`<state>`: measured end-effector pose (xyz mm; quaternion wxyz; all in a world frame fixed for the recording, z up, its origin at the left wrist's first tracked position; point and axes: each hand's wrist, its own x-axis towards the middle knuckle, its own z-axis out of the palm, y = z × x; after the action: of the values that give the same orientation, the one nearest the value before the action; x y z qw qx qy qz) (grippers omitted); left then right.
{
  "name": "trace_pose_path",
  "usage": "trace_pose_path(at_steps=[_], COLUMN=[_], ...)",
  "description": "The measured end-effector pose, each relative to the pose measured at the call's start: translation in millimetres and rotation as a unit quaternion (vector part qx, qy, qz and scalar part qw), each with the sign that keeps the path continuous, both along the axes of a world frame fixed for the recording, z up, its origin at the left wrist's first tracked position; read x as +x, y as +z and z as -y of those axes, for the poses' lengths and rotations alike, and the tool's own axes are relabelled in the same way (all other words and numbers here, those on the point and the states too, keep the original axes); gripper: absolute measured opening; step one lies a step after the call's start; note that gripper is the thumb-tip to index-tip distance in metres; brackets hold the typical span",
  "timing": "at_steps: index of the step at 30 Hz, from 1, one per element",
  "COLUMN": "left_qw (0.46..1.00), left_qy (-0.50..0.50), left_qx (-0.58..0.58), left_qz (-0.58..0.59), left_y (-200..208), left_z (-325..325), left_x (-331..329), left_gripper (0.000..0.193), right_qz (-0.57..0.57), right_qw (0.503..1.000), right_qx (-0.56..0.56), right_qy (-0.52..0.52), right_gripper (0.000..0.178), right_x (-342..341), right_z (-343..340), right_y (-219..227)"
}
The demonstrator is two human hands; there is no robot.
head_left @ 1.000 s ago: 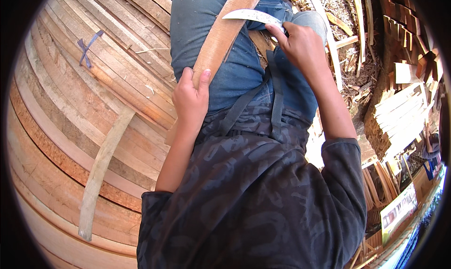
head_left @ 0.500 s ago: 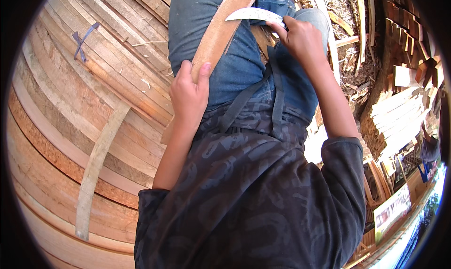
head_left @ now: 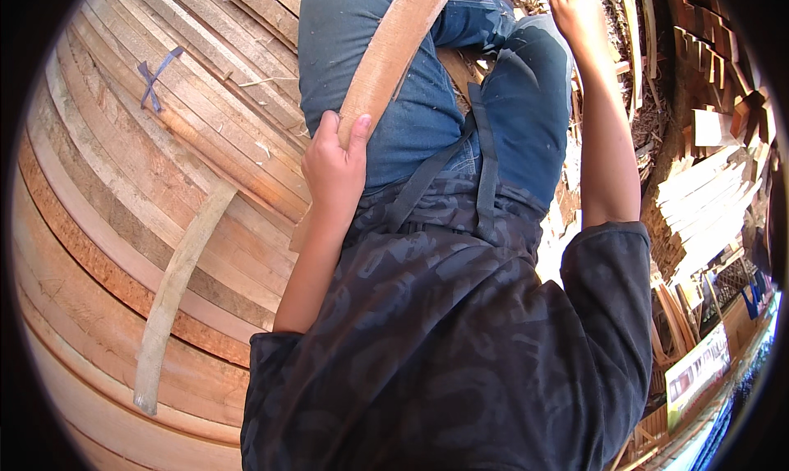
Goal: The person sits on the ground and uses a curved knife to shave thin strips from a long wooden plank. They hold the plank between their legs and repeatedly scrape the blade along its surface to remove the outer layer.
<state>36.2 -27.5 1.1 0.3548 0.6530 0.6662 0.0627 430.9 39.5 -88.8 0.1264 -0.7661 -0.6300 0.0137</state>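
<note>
My left hand (head_left: 335, 157) is closed around the near end of a flat wooden board (head_left: 393, 53), thumb on top. The board slants up and to the right across my thigh, and its far end runs out past the top edge. High at the upper right, my right hand (head_left: 578, 12) is raised beyond my knee with the fingers curled. The curved knife it held a moment earlier is hardly visible now, at or past the upper edge. The exposed face of the board looks pale and smooth.
Stacked wooden planks (head_left: 107, 249) fill the left side. On them lie a loose grey-brown strip (head_left: 177, 294) and a knotted blue tie (head_left: 154, 78). Wood shavings and strips litter the ground at the upper right. A pile of cut wood pieces (head_left: 707, 204) stands far right.
My right hand has swung up and to the right, away from the board, taking the curved knife off its surface. My left hand and the board have barely moved.
</note>
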Motion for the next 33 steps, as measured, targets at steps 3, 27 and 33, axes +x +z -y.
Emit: trace_pose_path(at_steps=[3,27,33], left_qw=[1.000,0.954,0.969], left_qy=[0.025,0.081,0.061], left_qx=[-0.005,-0.210,-0.160], left_qz=[0.002,0.200,0.179], left_y=[1.6,4.1,-0.8], left_z=[3.0,-20.8,-17.9], left_x=[3.0,-19.1,-13.7], left_gripper=[0.048,0.049,0.049], right_qz=[-0.155,-0.132,-0.064], right_qw=[0.983,0.981,0.992], right_qx=[-0.099,-0.142,-0.099], right_qy=[-0.030,0.000,0.035], right_gripper=[0.061,0.063,0.065], right_x=[-47.9,-136.6,-118.5], right_z=[21.2,49.7,46.5], right_y=[33.8,95.4,60.1])
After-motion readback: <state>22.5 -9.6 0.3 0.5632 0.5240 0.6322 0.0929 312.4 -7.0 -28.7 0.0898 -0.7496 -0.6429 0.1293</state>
